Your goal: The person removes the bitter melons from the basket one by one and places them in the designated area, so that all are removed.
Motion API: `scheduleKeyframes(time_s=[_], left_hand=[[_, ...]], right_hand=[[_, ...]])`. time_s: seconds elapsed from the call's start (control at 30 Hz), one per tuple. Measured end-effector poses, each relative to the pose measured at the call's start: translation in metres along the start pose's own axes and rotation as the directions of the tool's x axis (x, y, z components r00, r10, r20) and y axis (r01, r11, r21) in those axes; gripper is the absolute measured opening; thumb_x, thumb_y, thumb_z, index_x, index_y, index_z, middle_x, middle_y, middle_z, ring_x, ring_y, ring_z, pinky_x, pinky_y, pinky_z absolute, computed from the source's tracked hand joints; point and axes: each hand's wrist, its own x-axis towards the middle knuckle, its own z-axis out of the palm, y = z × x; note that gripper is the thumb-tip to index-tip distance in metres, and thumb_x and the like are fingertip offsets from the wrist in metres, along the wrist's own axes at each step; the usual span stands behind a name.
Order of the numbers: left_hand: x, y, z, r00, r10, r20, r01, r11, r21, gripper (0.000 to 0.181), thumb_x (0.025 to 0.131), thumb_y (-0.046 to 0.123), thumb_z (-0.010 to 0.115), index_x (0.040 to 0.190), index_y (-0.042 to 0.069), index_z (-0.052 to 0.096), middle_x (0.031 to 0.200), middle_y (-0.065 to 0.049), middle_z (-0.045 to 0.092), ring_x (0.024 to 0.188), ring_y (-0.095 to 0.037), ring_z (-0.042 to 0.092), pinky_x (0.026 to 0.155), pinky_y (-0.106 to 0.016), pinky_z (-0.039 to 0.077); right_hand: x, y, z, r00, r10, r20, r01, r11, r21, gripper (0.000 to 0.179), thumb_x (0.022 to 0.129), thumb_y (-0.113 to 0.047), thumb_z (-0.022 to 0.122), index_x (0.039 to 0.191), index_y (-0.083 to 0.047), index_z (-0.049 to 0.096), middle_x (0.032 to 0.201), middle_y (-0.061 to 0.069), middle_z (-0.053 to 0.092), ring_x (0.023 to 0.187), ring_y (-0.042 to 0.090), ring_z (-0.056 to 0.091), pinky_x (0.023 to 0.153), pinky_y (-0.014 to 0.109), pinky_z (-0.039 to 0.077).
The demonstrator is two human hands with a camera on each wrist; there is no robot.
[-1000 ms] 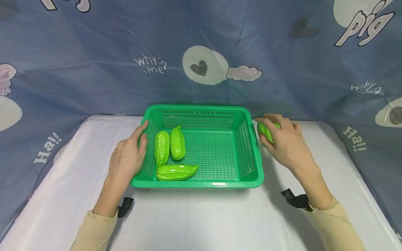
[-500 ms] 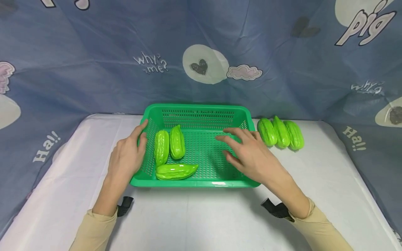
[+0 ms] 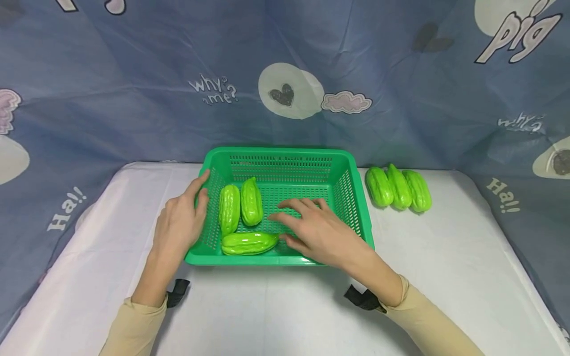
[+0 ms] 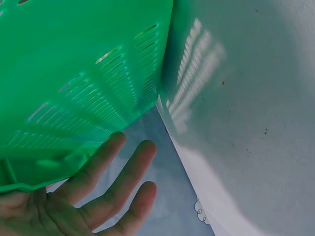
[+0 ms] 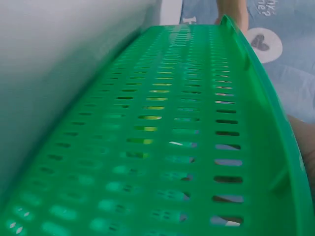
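Note:
A green plastic basket (image 3: 285, 261) stands on the white-covered table with three glossy light-green bitter melons inside. Two of them, the left melon (image 3: 229, 210) and its neighbour (image 3: 252, 202), lie side by side, pointing away. The front melon (image 3: 249, 244) lies crosswise near the front wall. My left hand (image 3: 178, 220) rests at the basket's left rim; in the left wrist view several fingers (image 4: 120, 189) extend loosely outside the wall. Over the basket's inside, my right hand (image 3: 318, 235) has its fingers spread, thumb close to the front melon's tip; whether it touches cannot be told.
Three more bitter melons (image 3: 398, 189) lie in a row on the table, right of the basket. A blue printed cloth (image 3: 285, 49) hangs behind the table. In the right wrist view, the basket's slotted wall (image 5: 162, 128) fills much of the picture.
My right hand has let go of a bitter melon in the row at right and moved left over the basket, toward the front melon. The left hand stays at the rim.

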Motion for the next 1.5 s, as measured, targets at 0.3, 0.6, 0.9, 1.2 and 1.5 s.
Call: scheduleKeyframes(time_s=[0.3,0.6,0.9,1.2,1.5], left_hand=[[0.001,0.001,0.002,1.0,0.009,-0.006,-0.009,1.0,-0.007,0.051,0.118,0.037,0.034,0.167,0.025,0.042,0.051,-0.007,0.047,0.04,-0.019,0.035,0.038,-0.034,0.033],[0.002,0.005,0.004,1.0,0.017,0.005,-0.017,1.0,-0.012,0.051,0.118,0.035,0.036,0.167,0.025,0.042,0.051,-0.005,0.045,0.04,-0.018,0.035,0.039,-0.034,0.034],[0.002,0.004,0.002,1.0,0.015,0.0,-0.015,1.0,-0.012,0.051,0.118,0.035,0.035,0.167,0.025,0.042,0.051,-0.006,0.045,0.041,-0.018,0.035,0.039,-0.034,0.034],[0.0,0.001,0.0,1.0,0.009,0.001,-0.009,1.0,-0.006,0.051,0.118,0.036,0.035,0.168,0.026,0.041,0.051,-0.005,0.044,0.04,-0.018,0.035,0.039,-0.035,0.033],[0.001,0.001,0.0,1.0,0.017,-0.011,-0.017,1.0,-0.008,0.051,0.118,0.035,0.036,0.167,0.025,0.043,0.051,-0.005,0.044,0.041,-0.019,0.035,0.039,-0.035,0.033]], right_hand=[[0.025,-0.011,0.0,0.995,-0.063,0.082,0.063,0.998,0.008,0.047,0.102,-0.033,0.076,0.147,-0.034,0.062,0.152,0.0,0.062,0.135,0.027,0.064,0.101,0.052,0.055],[0.038,-0.018,0.011,0.977,-0.088,0.195,0.083,0.996,0.034,0.058,0.096,-0.044,0.081,0.15,-0.039,0.061,0.15,-0.003,0.063,0.128,0.025,0.065,0.098,0.05,0.059],[0.04,-0.019,0.014,0.963,-0.047,0.265,0.045,0.999,0.015,0.048,0.094,-0.045,0.082,0.141,-0.045,0.071,0.156,-0.007,0.061,0.129,0.026,0.062,0.098,0.051,0.058],[0.045,-0.021,0.019,0.96,-0.074,0.269,0.059,0.996,0.062,0.05,0.093,-0.042,0.084,0.14,-0.036,0.069,0.143,-0.014,0.072,0.125,0.022,0.066,0.104,0.054,0.058],[0.046,-0.02,0.022,0.959,-0.057,0.279,0.046,0.998,0.045,0.059,0.097,-0.028,0.082,0.152,-0.038,0.061,0.146,-0.009,0.071,0.117,0.024,0.07,0.101,0.052,0.059]])
